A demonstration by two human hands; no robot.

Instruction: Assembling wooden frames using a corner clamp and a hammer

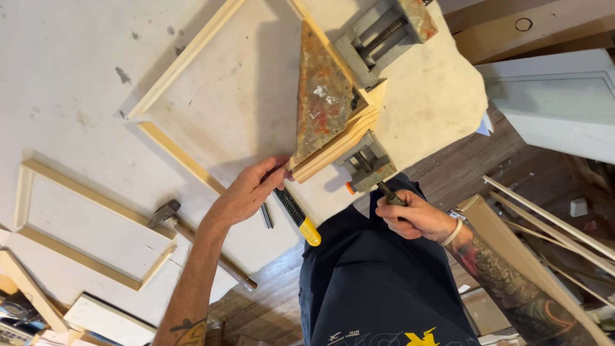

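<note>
At the bench edge, the left hand (246,192) is pressing the wooden frame (192,54) beside the corner clamp (327,96), while the right hand (410,216) is apparently gripping the clamp's screw handle (387,192).

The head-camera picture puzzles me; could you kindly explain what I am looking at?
It is one view from a camera worn on a person's head, looking down at two bare hands. On the white worktable a rusty corner clamp holds the corner of a pale wooden frame. The left hand touches the wood beside the clamp; the right hand has its grip around the clamp's screw handle. A hammer, a yellow-tipped tool and a second frame lie nearby.
</note>
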